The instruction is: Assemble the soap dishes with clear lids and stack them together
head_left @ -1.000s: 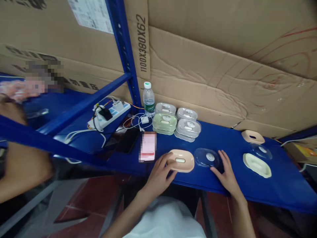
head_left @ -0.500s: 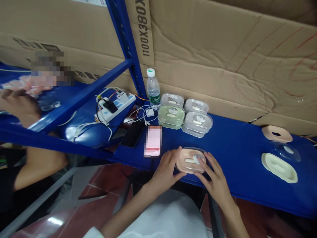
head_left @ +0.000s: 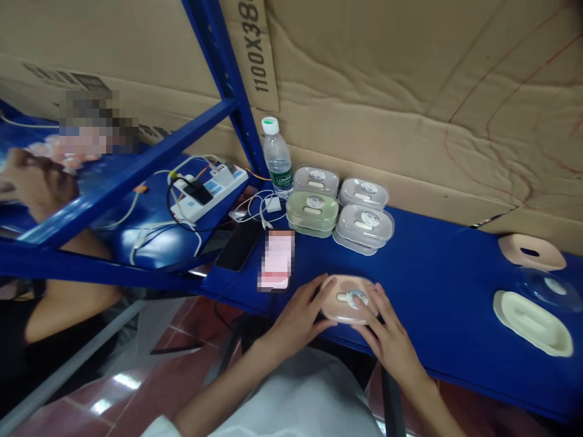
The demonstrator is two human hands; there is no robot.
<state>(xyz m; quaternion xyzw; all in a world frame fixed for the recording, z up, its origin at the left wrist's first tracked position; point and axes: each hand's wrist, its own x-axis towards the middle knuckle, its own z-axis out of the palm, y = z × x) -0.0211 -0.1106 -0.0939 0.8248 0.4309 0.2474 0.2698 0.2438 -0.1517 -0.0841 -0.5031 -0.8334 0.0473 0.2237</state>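
Observation:
A pink soap box with a clear lid and a round sticker lies at the front edge of the blue table. My left hand closes round its left end, fingertips on the lid and thumb at the near side. At its right end my right hand grips it, with one finger on the sticker. Farther back stand a green soap box and several grey soap boxes, some stacked. To the right lie a pink slotted part, a clear lid and a cream tray.
A water bottle, a lit phone, a dark phone and a white charger are at the left. Beyond the blue rack post lie a power strip and a co-worker's hand. Cardboard stands behind.
The view has shifted slightly. Both hands stay on the pink soap box; its lid now looks seated closer on the pink part, and my left fingers reach further over it.

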